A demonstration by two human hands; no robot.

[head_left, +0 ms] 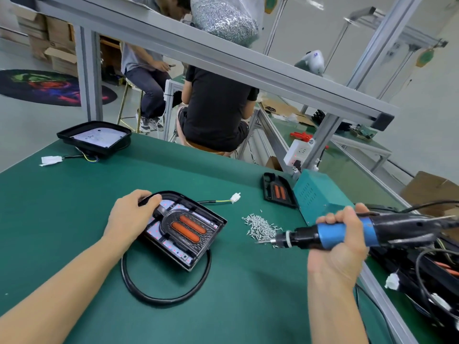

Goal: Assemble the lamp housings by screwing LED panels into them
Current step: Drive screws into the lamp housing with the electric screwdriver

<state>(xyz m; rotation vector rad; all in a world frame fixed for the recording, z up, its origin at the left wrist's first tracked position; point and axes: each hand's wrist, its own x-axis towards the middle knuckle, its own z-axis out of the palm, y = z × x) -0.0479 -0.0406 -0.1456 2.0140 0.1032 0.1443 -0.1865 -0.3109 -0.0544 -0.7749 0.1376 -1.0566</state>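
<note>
Black lamp housing (183, 229) under left grip (131, 217); right grip (345, 234) clasps screwdriver (347, 232).

left hand (133, 214) flat, pressing down – right hand (344, 238) gripping (palm up).

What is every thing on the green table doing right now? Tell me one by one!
Left hand: holding down the lamp housing at its rim.
Right hand: wrapped around the electric screwdriver.
Lamp housing: lying flat and open, LED panel inside.
Electric screwdriver: held sideways, tip at the screw pile.
Screws: loose in a pile.
White connector: unplugged.
Far lamp housing: lying at the table's corner, untouched.
</note>
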